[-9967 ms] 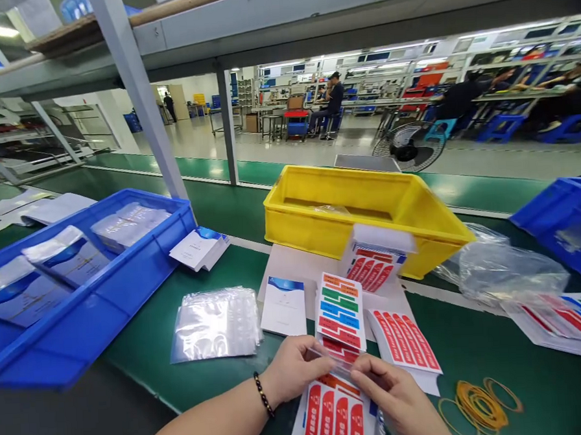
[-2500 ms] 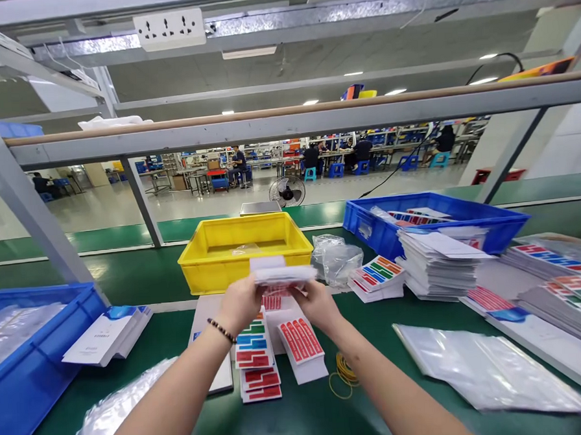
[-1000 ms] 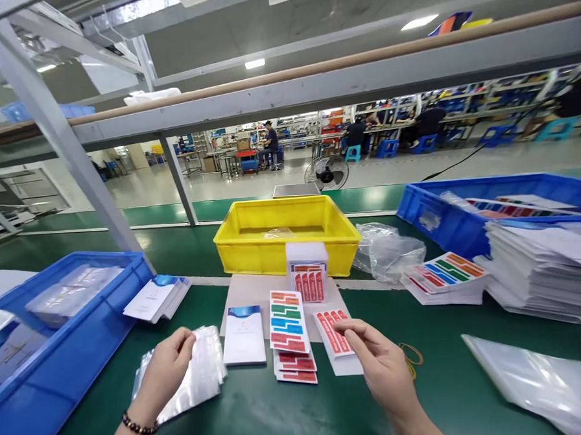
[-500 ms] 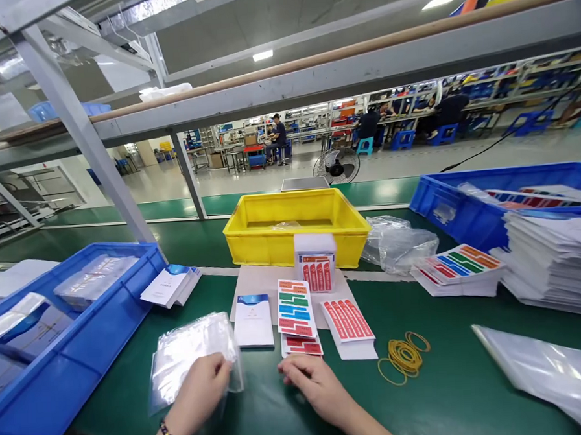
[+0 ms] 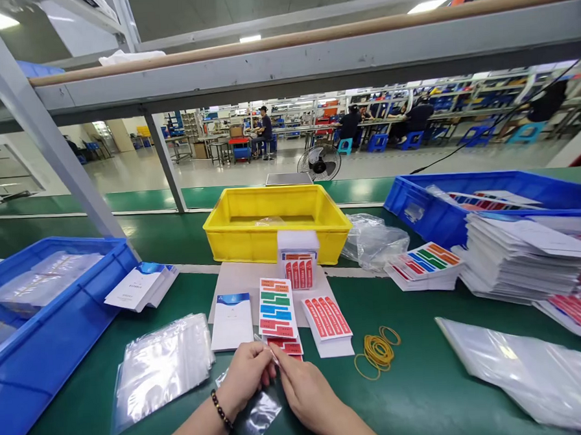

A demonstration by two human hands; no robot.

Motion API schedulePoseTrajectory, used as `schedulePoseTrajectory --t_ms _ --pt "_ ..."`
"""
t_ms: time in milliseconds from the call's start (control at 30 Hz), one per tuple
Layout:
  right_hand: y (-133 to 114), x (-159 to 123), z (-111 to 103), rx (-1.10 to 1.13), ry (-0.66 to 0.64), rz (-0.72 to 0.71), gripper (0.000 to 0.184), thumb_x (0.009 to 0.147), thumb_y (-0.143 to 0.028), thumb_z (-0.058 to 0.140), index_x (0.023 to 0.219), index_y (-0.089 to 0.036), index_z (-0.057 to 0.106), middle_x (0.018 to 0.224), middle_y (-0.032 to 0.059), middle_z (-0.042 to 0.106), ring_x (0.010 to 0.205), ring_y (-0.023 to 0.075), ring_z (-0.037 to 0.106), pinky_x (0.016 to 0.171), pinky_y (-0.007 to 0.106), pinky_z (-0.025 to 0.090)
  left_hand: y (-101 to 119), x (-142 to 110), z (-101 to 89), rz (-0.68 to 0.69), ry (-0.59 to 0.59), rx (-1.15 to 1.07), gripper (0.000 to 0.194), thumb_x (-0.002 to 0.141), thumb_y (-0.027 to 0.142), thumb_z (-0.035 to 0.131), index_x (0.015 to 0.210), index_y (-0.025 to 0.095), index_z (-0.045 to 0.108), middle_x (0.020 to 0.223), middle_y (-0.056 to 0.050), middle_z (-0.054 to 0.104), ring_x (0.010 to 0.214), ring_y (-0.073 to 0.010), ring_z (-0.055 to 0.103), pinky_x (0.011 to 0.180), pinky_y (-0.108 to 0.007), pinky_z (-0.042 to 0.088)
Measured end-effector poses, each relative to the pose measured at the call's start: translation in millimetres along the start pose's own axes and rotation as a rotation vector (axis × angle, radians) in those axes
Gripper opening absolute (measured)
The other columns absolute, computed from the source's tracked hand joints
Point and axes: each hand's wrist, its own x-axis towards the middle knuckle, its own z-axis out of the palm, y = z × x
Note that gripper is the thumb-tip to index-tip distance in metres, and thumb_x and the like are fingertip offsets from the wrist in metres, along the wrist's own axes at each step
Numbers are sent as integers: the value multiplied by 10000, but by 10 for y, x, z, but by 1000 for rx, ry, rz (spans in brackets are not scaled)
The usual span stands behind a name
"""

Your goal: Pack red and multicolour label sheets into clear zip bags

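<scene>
A small clear plastic bag (image 5: 264,413) hangs between my hands, low over the green table. My left hand (image 5: 247,374), with a beaded bracelet at the wrist, pinches its upper edge. My right hand (image 5: 307,392) meets it there, fingers closed at the same edge. Just beyond lie a white booklet (image 5: 232,324) with a blue top and a colourful sticker sheet (image 5: 276,309). A stack of red sticker sheets (image 5: 328,322) sits to the right. On the left is a pile of clear bags (image 5: 164,363).
A yellow bin (image 5: 277,241) stands behind the stickers, with blue bins (image 5: 81,306) at left and right. Yellow rubber bands (image 5: 377,354), large clear plastic bags (image 5: 527,367) and a tall paper stack (image 5: 521,257) occupy the right side. A metal rail (image 5: 282,65) crosses above.
My left hand has moved right from the pile with one bag. My right hand has joined it at the bag's edge. The view has turned slightly right.
</scene>
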Motion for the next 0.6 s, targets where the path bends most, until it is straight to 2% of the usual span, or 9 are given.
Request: schedulePoseTrajectory --t_ms 67,167,200,300,433,600 --pt "-25 11 -36 62 11 15 357 803 -159 423 1137 -213 537 838 41 666 710 177 609 639 250 435 -25 12 6 7 -2 -42 293 705 420 441 542 177 453 475 36 455 410 -80 373 407 -200 262" --pt "-35 38 -93 118 14 86 118 780 -204 494 823 -210 604 713 -1 612 632 145 550 584 223 399 -58 0 -10 40 -21 -65 271 674 415 493 558 172 470 475 51 417 449 -84 361 464 -214 286" --pt "-26 48 -103 129 5 109 104 782 -207 490 739 -202 585 652 -15 579 583 131 518 546 211 374 -66 -9 -19 51 -33 -62 275 671 418 503 552 172 470 474 52 410 458 -87 358 474 -220 286" --pt "15 66 -87 139 -14 116 245 816 -201 416 578 -192 473 528 -39 472 488 104 426 477 201 295 -82 -40 -40 82 -68 -24 300 689 417 495 511 182 435 473 43 409 474 -98 354 482 -232 273" --pt "15 61 6 -44 49 90 280 793 -173 364 513 -195 360 506 -20 453 472 109 406 475 229 244 -86 -70 -36 129 -53 60 303 700 348 486 473 196 355 491 44 376 511 -106 326 506 -241 244" --pt "-13 51 98 -226 153 118 277 810 -190 340 538 -198 395 520 4 499 466 115 442 473 245 242 -93 -71 -16 146 -15 89 272 696 285 453 474 200 320 491 53 348 513 -102 307 501 -237 227"
